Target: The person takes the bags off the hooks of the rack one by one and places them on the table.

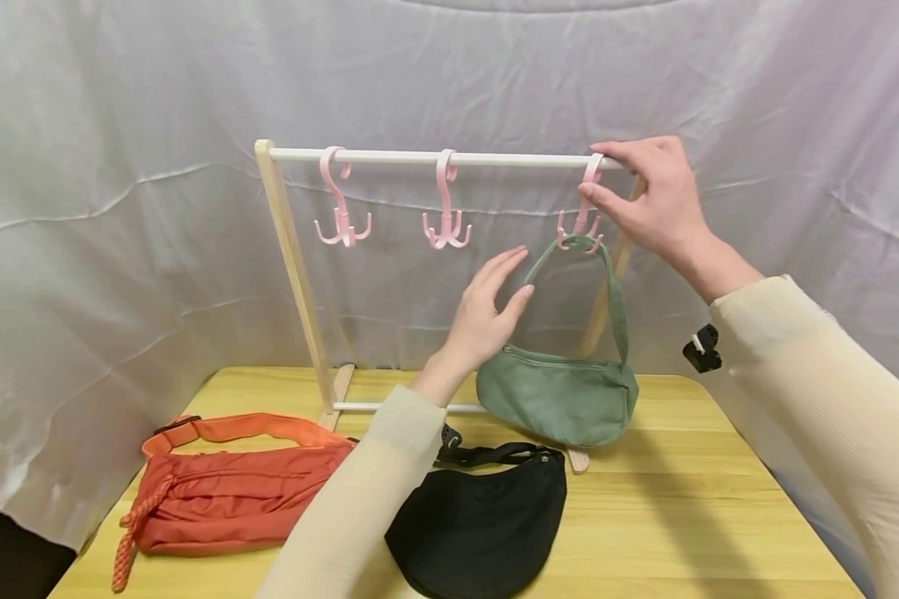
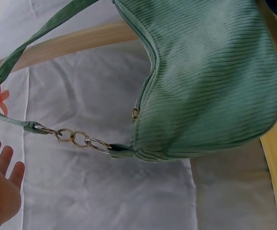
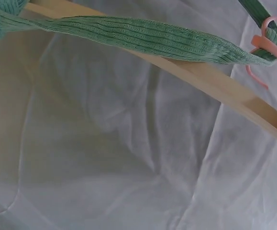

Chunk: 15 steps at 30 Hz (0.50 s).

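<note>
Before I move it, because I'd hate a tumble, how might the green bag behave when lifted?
The green bag probably flops, since its ribbed fabric strap bends softly over the pink hook. It may swing, hanging by that strap. Its metal-looking chain links could clink together.

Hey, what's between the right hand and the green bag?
A pink hook: the right hand holds its upper part, and the green bag hangs below by its strap, as the head view shows.
</note>
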Available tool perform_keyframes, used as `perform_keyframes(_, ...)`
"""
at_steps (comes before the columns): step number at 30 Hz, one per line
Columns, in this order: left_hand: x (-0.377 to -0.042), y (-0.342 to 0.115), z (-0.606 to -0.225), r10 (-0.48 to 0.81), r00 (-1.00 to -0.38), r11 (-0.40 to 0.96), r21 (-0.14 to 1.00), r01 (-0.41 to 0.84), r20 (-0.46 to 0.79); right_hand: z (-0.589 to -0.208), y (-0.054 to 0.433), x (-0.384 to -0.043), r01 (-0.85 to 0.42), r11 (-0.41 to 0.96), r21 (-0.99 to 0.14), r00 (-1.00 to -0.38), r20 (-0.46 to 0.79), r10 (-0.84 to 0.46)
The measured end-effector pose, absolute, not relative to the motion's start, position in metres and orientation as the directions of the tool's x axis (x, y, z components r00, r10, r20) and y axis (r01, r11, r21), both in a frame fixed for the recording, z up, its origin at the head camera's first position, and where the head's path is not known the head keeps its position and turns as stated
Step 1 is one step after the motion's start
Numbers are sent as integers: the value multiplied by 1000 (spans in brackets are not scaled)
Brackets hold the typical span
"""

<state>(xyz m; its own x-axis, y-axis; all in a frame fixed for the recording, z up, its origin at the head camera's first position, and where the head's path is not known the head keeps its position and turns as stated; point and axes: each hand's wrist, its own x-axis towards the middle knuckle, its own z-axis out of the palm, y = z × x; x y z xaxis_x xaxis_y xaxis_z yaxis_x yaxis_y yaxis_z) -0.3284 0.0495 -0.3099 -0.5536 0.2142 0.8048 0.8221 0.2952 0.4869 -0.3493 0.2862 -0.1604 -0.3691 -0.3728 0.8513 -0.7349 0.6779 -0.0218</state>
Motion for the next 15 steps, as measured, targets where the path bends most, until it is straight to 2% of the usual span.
perform_keyframes(3, -333, 54, -307, 217, -556, 295, 489, 821, 802, -161, 287, -349, -738, 674, -37, -374, 853, -363)
perform_keyframes(7, -342, 59, -303, 205, -561, 285, 500, 818, 802, -161, 288, -351, -753, 658, -14, -348, 857, -380)
perform_keyframes(11, -350, 65, -300, 190, -590, 276, 534, 799, 785, -161, 289, -353, -766, 643, 21, -314, 860, -402)
perform_keyframes(15, -355, 71, -299, 191, -610, 264, 558, 787, 769, -161, 290, -355, -770, 638, 29, -310, 856, -413)
